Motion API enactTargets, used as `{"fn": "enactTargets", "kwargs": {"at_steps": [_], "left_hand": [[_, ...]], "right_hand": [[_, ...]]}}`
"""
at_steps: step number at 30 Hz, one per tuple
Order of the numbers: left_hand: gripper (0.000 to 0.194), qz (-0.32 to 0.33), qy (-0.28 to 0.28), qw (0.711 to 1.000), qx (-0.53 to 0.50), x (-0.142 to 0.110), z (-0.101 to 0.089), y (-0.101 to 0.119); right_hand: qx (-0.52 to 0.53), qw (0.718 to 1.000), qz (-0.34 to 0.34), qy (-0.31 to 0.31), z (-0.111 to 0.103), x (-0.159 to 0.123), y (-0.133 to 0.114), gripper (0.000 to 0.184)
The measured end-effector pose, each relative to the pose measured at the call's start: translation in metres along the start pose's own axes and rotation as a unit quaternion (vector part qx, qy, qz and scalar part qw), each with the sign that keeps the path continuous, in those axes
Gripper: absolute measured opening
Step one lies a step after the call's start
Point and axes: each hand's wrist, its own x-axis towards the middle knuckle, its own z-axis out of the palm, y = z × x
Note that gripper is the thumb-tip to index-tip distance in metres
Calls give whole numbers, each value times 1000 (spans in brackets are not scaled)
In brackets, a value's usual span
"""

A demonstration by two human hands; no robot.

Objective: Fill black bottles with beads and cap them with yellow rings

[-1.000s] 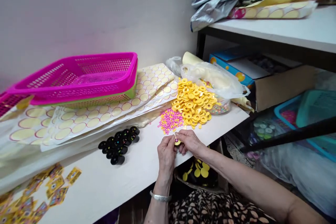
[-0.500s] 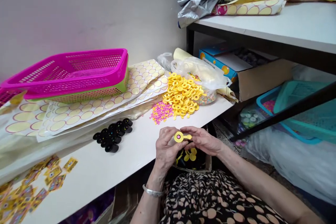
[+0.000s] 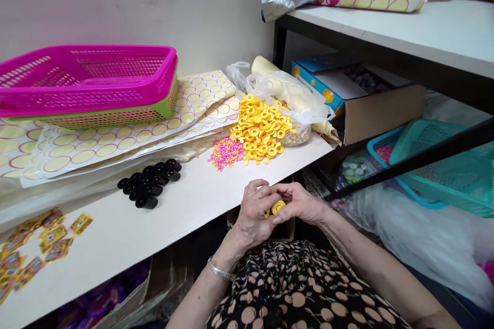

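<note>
Close to my lap, just off the table's front edge, my left hand [image 3: 257,211] and my right hand [image 3: 301,204] meet around a small yellow plastic piece [image 3: 278,207]. Fingers of both hands are closed on it and cover much of it; its round end shows between them. Beyond my hands lies a heap of yellow ring-shaped pieces with tabs [image 3: 262,128]. Beside that heap is a pile of tiny pink and yellow bits [image 3: 227,153]. A cluster of short black cylinders [image 3: 148,184] stands further left on the white table [image 3: 193,216].
A magenta basket [image 3: 127,93] sits in a green one [image 3: 170,103] on sticker sheets with circles [image 3: 142,136]. Small printed packets [image 3: 54,236] lie at left. A plastic bag [image 3: 301,97], an open carton [image 3: 380,113] and a shelf [image 3: 386,36] stand right. An open box [image 3: 135,290] sits below.
The yellow piece, earlier held out with its pink-centred ring and tab showing, is now turned and mostly covered by my fingers. My hands have drawn off the table toward my lap; the view has shifted.
</note>
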Motion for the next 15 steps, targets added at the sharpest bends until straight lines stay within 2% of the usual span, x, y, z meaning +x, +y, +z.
{"fn": "enactTargets", "kwargs": {"at_steps": [4, 8, 10, 13, 15], "left_hand": [[12, 10, 0, 1000, -29, 2, 5, 0], [14, -18, 4, 998, -63, 1, 8, -10], [17, -37, 8, 996, -80, -2, 8, -14], [19, -46, 13, 995, -87, -6, 7, -16], [17, -45, 14, 995, -86, -7, 6, -14]], "right_hand": [[54, 997, -26, 48, 2, 0, 13, 54], [86, 990, -48, 101, 5, 5, 30, 32], [78, 993, -34, 84, 7, 6, 33, 31], [66, 997, -11, 44, 8, 7, 30, 43], [66, 997, -8, 40, 9, 7, 27, 48]]}}
